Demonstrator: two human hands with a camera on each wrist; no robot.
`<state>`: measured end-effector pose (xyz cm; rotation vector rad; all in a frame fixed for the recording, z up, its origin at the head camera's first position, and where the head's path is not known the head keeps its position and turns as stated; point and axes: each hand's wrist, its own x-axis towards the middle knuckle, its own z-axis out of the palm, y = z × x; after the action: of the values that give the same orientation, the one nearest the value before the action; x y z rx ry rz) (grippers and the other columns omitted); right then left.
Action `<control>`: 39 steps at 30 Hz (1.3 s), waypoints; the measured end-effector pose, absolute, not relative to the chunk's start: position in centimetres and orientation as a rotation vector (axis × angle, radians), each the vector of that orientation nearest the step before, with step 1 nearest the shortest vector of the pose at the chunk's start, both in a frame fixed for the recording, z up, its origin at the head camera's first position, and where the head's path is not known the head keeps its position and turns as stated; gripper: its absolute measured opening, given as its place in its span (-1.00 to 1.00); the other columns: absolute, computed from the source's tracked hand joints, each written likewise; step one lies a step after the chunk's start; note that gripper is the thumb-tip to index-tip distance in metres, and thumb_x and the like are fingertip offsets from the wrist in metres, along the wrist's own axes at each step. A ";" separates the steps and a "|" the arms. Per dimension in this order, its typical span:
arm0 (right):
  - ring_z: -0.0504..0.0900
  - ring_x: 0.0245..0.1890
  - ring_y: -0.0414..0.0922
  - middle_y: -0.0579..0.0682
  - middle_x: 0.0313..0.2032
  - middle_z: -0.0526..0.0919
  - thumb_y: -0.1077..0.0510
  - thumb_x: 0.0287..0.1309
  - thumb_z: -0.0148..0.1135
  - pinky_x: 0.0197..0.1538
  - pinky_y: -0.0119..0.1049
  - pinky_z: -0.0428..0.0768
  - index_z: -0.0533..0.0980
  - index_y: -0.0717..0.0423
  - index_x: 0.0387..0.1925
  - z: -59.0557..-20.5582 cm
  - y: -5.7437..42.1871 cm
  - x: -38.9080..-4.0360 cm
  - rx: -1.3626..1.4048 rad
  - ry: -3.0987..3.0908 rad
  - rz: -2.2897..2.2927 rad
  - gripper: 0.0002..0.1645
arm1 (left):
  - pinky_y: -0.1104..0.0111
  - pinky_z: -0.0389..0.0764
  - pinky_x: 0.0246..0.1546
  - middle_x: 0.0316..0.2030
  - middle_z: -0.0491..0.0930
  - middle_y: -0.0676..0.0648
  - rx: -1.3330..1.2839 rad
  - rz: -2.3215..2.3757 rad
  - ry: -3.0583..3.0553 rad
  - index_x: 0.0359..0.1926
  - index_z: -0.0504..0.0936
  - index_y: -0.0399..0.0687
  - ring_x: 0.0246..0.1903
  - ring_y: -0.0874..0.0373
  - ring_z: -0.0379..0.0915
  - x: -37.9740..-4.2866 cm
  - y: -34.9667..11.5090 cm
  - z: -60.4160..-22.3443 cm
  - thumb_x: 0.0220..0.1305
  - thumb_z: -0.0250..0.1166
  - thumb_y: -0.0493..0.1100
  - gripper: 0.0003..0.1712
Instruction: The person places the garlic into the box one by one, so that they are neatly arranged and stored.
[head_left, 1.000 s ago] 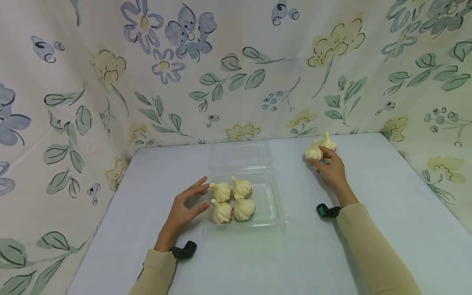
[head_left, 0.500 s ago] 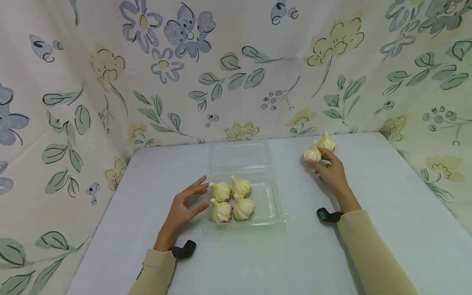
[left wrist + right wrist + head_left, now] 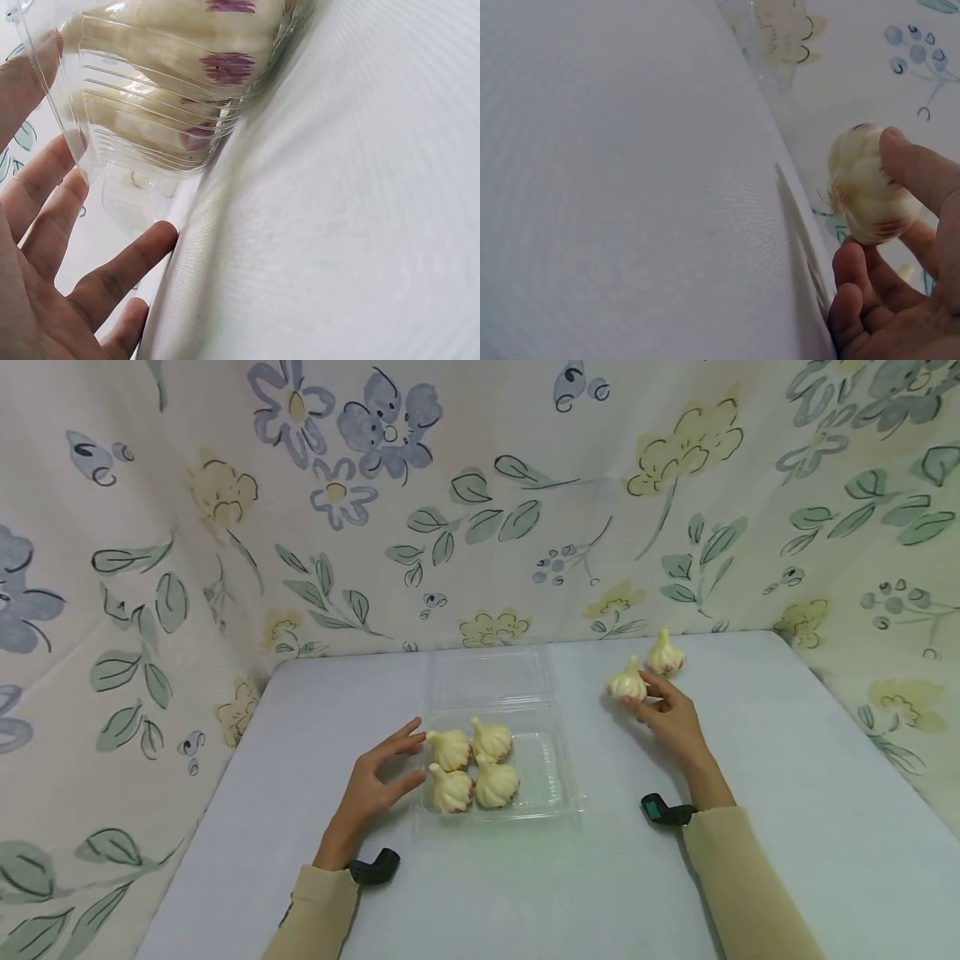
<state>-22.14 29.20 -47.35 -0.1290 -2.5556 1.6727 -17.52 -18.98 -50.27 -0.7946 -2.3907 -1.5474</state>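
Note:
My right hand (image 3: 675, 724) pinches a garlic bulb (image 3: 627, 683) between thumb and fingers over the table's far right part. In the right wrist view this garlic bulb (image 3: 870, 184) has its root end facing left and purple marks on its skin. My left hand (image 3: 375, 781), fingers spread, rests with its fingertips at the left rim of a clear plastic clamshell box (image 3: 538, 768). Several garlic bulbs (image 3: 497, 785) fill the box's left and middle part. In the left wrist view the fingers (image 3: 127, 270) touch or lie close to the box's ribbed wall (image 3: 142, 112).
One more garlic bulb (image 3: 665, 653) stands near the table's back edge, just beyond my right hand. The box's lid (image 3: 491, 677) lies folded back behind it. A white cloth covers the table (image 3: 480, 893); a floral curtain (image 3: 480, 502) hangs behind it.
My right hand has taken hold of the nearer garlic bulb and moved it slightly left and towards me, away from the other bulb. The left hand and box have stayed put.

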 end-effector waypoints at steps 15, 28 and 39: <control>0.55 -0.14 -0.25 0.11 0.28 0.44 -0.17 0.30 0.35 -0.11 -0.35 0.63 0.32 -0.07 0.50 -46.2 28.1 -21.9 -0.012 -2.683 1.743 -0.17 | 0.46 0.28 0.37 0.46 0.38 -0.19 -0.813 -1.523 -2.365 0.29 0.59 -0.12 0.10 -0.06 0.65 -17.3 -19.0 -50.0 0.12 0.47 -0.40 -0.34; 0.56 -0.05 -0.10 0.05 0.21 0.54 -0.09 0.23 0.45 -0.08 -0.29 0.55 0.38 -0.21 0.45 -45.0 26.3 -21.5 0.182 -2.694 1.697 -0.21 | 0.43 0.23 0.41 0.48 0.36 -0.14 -0.788 -1.537 -2.388 0.30 0.59 -0.08 0.13 -0.04 0.64 -17.3 -19.0 -50.1 0.13 0.46 -0.39 -0.33; 0.58 -0.07 -0.13 0.05 0.15 0.57 -0.02 0.22 0.47 -0.10 -0.38 0.60 0.40 -0.14 0.43 -44.1 25.4 -21.1 0.264 -2.648 1.760 -0.22 | 0.45 0.25 0.39 0.47 0.37 -0.18 -0.806 -1.532 -2.372 0.31 0.58 -0.11 0.11 -0.06 0.64 -17.4 -19.0 -50.3 0.13 0.46 -0.40 -0.33</control>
<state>-21.13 25.42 -44.12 0.2636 -2.6483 1.7603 -17.42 -18.98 -50.26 -0.8063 -2.3720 -1.5319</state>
